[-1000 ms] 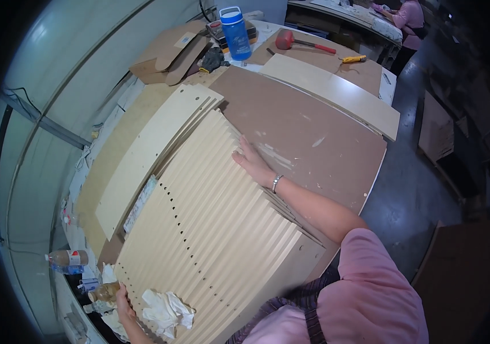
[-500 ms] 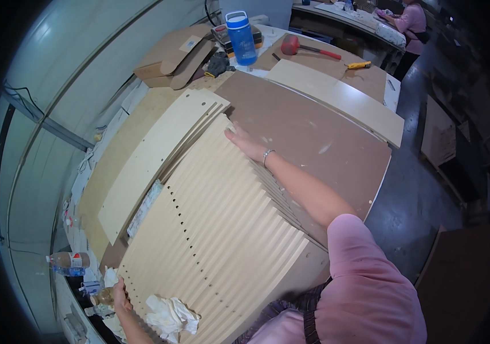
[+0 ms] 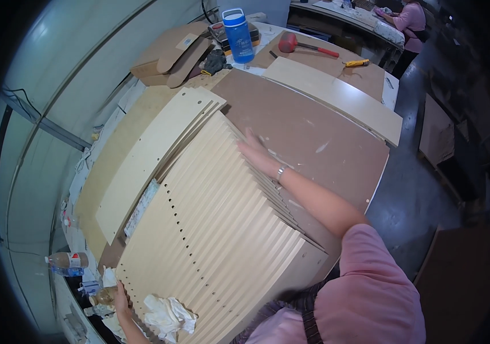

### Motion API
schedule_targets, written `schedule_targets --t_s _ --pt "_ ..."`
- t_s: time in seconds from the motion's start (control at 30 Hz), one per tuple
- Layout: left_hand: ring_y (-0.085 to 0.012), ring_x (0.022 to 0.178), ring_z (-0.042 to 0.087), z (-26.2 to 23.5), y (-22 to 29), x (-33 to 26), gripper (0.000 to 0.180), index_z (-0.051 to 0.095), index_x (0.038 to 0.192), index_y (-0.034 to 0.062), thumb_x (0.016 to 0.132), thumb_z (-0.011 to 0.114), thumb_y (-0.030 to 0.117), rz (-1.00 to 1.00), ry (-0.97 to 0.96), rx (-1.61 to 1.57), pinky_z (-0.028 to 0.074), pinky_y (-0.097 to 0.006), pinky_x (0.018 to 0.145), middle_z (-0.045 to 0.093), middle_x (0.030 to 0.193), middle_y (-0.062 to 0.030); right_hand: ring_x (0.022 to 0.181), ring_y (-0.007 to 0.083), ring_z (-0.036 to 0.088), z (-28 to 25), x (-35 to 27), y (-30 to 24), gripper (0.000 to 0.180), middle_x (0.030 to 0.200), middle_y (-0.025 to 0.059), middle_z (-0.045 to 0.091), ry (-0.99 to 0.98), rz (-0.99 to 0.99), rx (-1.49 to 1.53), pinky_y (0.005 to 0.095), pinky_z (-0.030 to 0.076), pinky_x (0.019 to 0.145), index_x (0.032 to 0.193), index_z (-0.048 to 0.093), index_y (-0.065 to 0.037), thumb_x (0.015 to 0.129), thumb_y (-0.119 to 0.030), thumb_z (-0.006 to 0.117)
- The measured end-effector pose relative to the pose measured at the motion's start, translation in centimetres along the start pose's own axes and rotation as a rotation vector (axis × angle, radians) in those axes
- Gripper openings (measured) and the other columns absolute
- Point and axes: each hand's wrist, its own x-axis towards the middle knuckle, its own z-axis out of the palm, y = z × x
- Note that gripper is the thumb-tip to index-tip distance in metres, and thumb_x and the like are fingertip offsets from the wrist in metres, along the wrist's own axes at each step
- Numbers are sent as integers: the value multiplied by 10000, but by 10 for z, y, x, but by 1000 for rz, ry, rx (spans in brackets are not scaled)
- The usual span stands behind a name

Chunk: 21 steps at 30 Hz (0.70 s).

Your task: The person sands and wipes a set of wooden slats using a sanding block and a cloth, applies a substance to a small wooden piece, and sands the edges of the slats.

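A row of pale wooden boards (image 3: 222, 212), stacked in overlapping steps with small dark holes along them, lies in front of me. My right hand (image 3: 258, 157) rests along the stack's far right side, fingers stretched out and touching the board ends. At the near left, my left hand (image 3: 122, 303) lies against the boards' opposite ends with its fingers extended; part of it is hard to make out. Neither hand grips a single board. A crumpled white cloth (image 3: 169, 317) sits on the boards close to my left hand.
More drilled panels (image 3: 153, 146) lie left of the stack. Beyond are a brown board (image 3: 319, 129), a pale panel (image 3: 336, 100), a red mallet (image 3: 288, 43), a yellow utility knife (image 3: 356, 63) and a blue bottle (image 3: 238, 40). Plastic bottles (image 3: 68, 261) stand at left. A person (image 3: 411, 23) works behind.
My right hand has slid down and to the right along the board ends, its fingers now pointing more upward. My left hand stays at the left ends, its fingers straighter.
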Motion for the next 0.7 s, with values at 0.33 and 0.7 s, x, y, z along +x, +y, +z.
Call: schedule_targets --t_s 0.33,0.7 --pt "-55 395 210 -1 -34 25 425 388 694 245 924 523 577 25 75 -118 140 -259 360 265 536 109 1484 277 21 29 -56 4 951 1595 191 36 19 -18 -182 381 61 1198 1512 47 28 916 -601 442" --pt "-54 445 280 -43 -77 -25 441 552 882 187 906 506 625 -7 124 -154 211 -242 417 328 574 103 1483 279 8 -26 -185 6 740 1594 199 50 -257 7 41 363 55 1194 1507 90 33 999 -400 409"
